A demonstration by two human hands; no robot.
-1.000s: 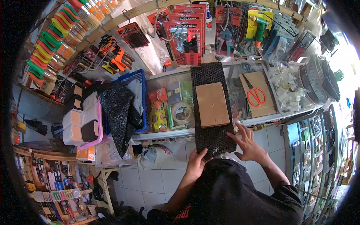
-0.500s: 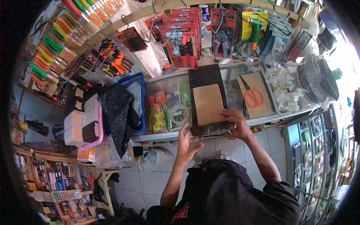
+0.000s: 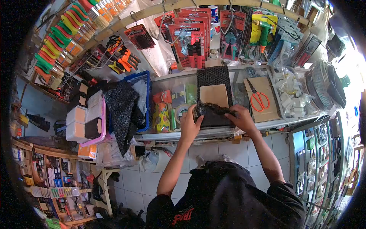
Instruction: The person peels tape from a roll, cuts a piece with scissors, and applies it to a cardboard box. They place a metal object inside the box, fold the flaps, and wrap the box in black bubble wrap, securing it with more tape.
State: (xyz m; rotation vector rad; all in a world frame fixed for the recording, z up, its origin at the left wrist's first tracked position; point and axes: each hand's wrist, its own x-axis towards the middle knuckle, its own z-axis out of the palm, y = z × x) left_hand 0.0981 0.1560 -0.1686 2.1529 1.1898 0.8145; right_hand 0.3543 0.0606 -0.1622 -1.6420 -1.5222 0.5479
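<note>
A strip of black bubble wrap (image 3: 213, 74) lies on the glass counter, with a flat brown cardboard piece (image 3: 214, 93) on top of it. The near end of the wrap is folded up over the cardboard's near part. My left hand (image 3: 189, 125) grips the left side of this fold between thumb and fingers. On the right side, my right hand (image 3: 243, 118) pinches the same fold. Orange-handled scissors (image 3: 254, 92) rest to the right on another cardboard sheet (image 3: 271, 104).
More black bubble wrap (image 3: 121, 103) drapes over a blue basket (image 3: 147, 103) at left, beside a pink tray (image 3: 102, 131) of wrapped blocks. A clear bin (image 3: 291, 89) of white parts stands at right. Packaged tools (image 3: 188, 42) hang above the counter's back.
My left hand has moved from open beside the wrap to gripping it. The wrap's near end now covers more of the cardboard. The whole view has shifted slightly.
</note>
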